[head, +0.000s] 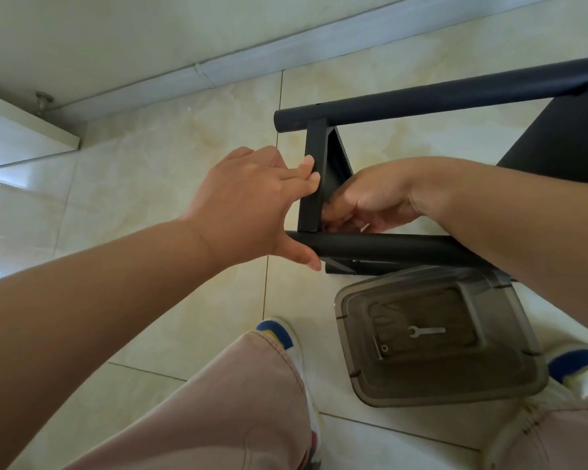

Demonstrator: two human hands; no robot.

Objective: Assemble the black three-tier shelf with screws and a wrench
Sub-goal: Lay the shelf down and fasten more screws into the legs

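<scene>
We stand over the black shelf frame [381, 245], which lies on its side on the pale tiled floor [170, 164]. Our left hand [252, 201] steadies it: fingertips press the flat crosspiece [314, 164] and the thumb hooks under the end of the near round tube [404, 247], the hand spread wide and not clenched. Just right of it, touching the same corner, our right hand [370, 201] curls in behind the crosspiece, pinching something small and pale at the joint, most likely a screw, though we cannot make it out.

We judge the frame to be painted metal: stiff, fairly light, smooth enough to slide on tile. The round tubes near the joints look like the best places to hold, since the thin panel edges offer less purchase.

Below the right hand, near our shoes, a smoky translucent plastic tub [360, 334] holds the small silver wrench [425, 331] and a ring-shaped bit of hardware.

The joint itself is hidden by our fingers; the far tube [421, 103] and the dark panel [564, 144] run off the frame's right edge, so the tiers cannot be counted.
</scene>
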